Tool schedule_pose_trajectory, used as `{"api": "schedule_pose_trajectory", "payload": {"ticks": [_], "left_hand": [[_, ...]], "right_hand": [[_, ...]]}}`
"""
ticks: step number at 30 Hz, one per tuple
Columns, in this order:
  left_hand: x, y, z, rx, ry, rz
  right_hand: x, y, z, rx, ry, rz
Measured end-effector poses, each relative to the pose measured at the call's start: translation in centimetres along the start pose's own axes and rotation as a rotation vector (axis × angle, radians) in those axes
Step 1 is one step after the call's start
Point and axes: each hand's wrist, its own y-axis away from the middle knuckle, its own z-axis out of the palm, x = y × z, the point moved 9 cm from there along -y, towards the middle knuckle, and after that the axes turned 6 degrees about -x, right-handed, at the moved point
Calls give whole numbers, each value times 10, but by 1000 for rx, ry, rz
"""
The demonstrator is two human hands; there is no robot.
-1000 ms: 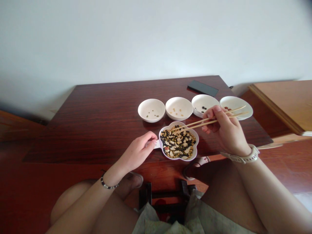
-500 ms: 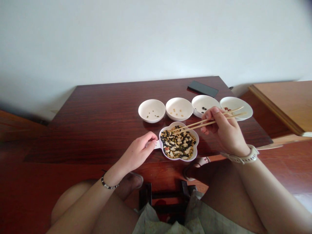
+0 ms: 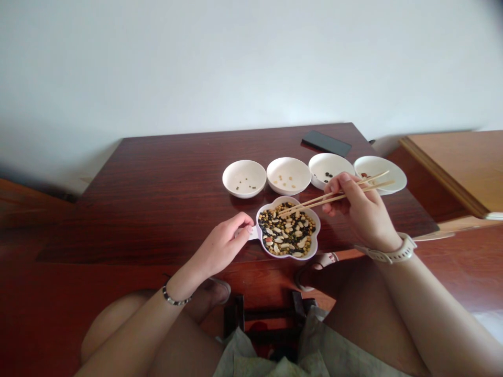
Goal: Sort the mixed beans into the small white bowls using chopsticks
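— Barely a twitch since a second ago: the right hand (image 3: 363, 212) has slid a touch left and nearer, and the chopsticks (image 3: 334, 195) have dropped with it, tips now just over the far edge of the bean mix.

— And the left hand (image 3: 223, 245)?

— Same spot as before. Its fingers are curled, fingertips pinched on the little white handle (image 3: 252, 232) sticking out of the dish's left side.

— Describe that dish for me.

— A white flower-shaped dish (image 3: 288, 233), scalloped rim, sitting at the near edge of the dark red wooden table (image 3: 165, 178). It is loaded with mixed beans (image 3: 286, 230): black ones, yellowish ones, pale flat ones, a couple of reddish ones (too small to tell the kinds for certain).

— Grip on the sticks?

— The right hand is closed round both, thumb on top, the long ends pointing off to the right over the rightmost bowl. The tips sit close together; whether a bean is caught between them I cannot tell.

— What's behind?

— Four white bowls in a row just beyond the dish: the first bowl (image 3: 244, 178) holds a few green bits, the second bowl (image 3: 288, 175) a few pale ones, the third bowl (image 3: 329, 168) a few black ones, the fourth bowl (image 3: 393, 177) something reddish. A black phone (image 3: 326, 142) lies at the far right corner.
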Motion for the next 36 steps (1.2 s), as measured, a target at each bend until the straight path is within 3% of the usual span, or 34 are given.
{"api": "schedule_pose_trajectory", "payload": {"ticks": [6, 17, 29, 36], "left_hand": [[0, 0, -1, 1, -4, 0], [0, -1, -1, 10, -4, 9], [1, 0, -1, 12, -6, 2], [4, 0, -2, 10, -2, 10]], "right_hand": [[-1, 0, -2, 9, 7, -5], [7, 1, 17, -53, 9, 10], [-1, -1, 1, 9, -51, -31], [-7, -2, 3, 30, -77, -47]]}}
